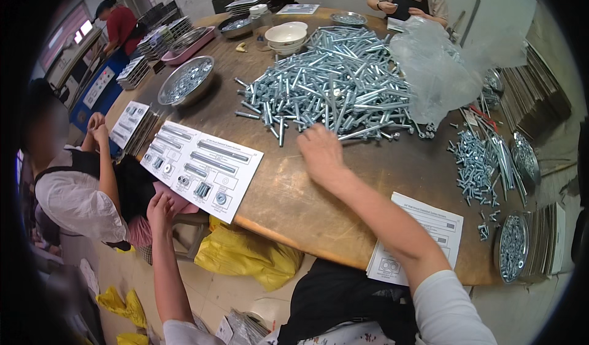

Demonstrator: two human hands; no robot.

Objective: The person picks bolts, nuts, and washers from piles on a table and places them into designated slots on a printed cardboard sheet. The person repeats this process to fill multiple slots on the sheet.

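Observation:
My right hand (320, 153) is at the near edge of a big heap of long silver bolts (343, 78), its fingers curled down among them. Whatever lies under those fingertips is hidden. Near the lower edge of a printed card (236, 188), my left hand (161, 211) has its fingers bunched together, and I cannot make out what is in them. This card carries pictures of bolts, rods and washers and lies over the table's near left edge. Beneath my right forearm rests a stack of similar printed cards (396, 271).
Small bolts (475, 167) and long thin rods (504, 164) lie on the right, near a metal bowl of small parts (513, 247). A clear plastic bag (429, 63) covers the heap's right side. Another steel bowl (187, 81) stands far left. Co-workers sit around the wooden table (288, 216).

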